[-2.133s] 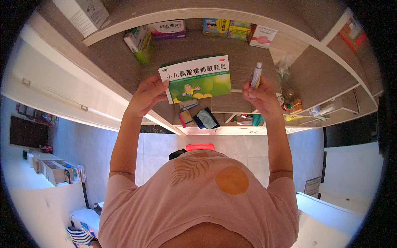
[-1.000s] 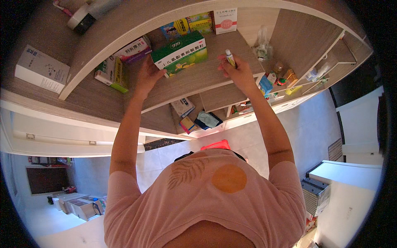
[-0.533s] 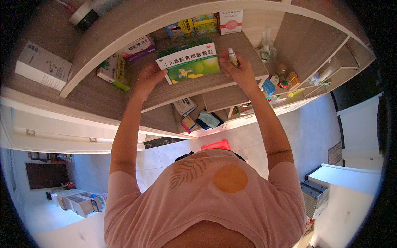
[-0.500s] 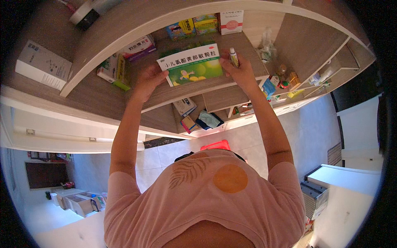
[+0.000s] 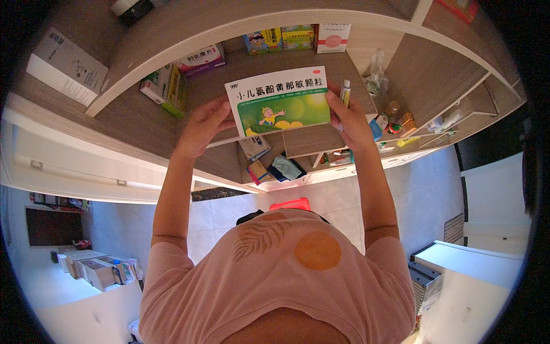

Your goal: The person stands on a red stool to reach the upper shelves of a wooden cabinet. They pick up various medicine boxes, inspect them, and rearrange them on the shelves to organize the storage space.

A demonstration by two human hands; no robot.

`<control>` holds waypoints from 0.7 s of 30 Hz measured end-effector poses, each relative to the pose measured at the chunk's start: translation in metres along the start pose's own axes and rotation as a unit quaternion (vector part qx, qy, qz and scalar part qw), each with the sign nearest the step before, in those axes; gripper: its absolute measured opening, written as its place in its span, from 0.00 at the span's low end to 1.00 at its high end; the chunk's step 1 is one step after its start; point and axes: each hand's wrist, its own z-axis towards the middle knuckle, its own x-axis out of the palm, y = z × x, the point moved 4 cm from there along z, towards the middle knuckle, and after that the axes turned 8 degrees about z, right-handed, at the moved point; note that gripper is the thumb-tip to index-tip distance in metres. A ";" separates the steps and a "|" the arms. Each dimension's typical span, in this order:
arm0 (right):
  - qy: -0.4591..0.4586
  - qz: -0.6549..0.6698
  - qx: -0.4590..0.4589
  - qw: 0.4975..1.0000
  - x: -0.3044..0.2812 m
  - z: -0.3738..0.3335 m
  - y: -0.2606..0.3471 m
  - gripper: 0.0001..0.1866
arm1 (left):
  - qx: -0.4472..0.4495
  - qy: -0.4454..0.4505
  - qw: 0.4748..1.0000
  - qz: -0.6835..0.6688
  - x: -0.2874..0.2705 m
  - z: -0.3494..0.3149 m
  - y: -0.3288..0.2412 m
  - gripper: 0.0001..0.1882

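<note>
A flat white-and-green medicine box [image 5: 281,102] with a cartoon child on its front is held up between both hands, its face tilted toward me. My left hand [image 5: 205,123] is closed on the box's left edge, with its thumb at the front. My right hand [image 5: 352,123] grips the right edge. Along that hand's fingers, a small slim tube [image 5: 345,93] with a pale cap points upward; it appears held there too. The fingers behind the box are hidden.
Behind, the wooden shelf holds yellow boxes [image 5: 298,39], a white-and-pink box [image 5: 333,38], a purple-and-white box [image 5: 200,60] and a green-and-white box [image 5: 163,89]. A white carton [image 5: 67,63] lies at far left. A clear plastic bag [image 5: 376,77] sits at right. Lower compartments hold small items.
Both hands have brought the medicine box nearer to me and slightly right, so it looks larger. The tube has moved along with my right hand.
</note>
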 end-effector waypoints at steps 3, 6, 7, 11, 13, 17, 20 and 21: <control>-0.003 -0.002 -0.002 1.000 0.004 -0.004 -0.001 0.23 | -0.017 -0.041 0.999 0.031 0.002 -0.010 -0.003 0.22; 0.014 0.008 -0.014 1.000 0.007 -0.007 0.000 0.23 | -0.015 -0.001 1.000 -0.013 -0.003 -0.009 0.003 0.22; 0.022 0.001 -0.018 1.000 0.006 -0.008 0.002 0.23 | 0.009 0.008 1.000 0.007 -0.004 -0.011 0.002 0.23; 0.046 -0.167 -0.163 0.971 0.004 -0.011 0.002 0.21 | 0.068 0.066 0.995 0.018 0.001 -0.018 -0.003 0.28; 0.045 -0.197 -0.122 0.972 -0.003 -0.007 -0.008 0.20 | 0.065 0.066 0.996 0.012 0.003 -0.018 -0.003 0.30; 0.005 -0.218 -0.087 0.972 0.005 -0.002 -0.005 0.20 | 0.106 -0.007 0.991 0.077 0.004 -0.006 0.004 0.28; -0.005 -0.292 -0.104 0.951 -0.003 0.021 -0.004 0.21 | 0.055 -0.043 0.984 0.165 0.002 0.016 0.005 0.27; -0.009 -0.323 -0.135 0.937 0.002 0.027 -0.004 0.21 | 0.013 -0.054 0.978 0.199 0.001 0.023 0.007 0.26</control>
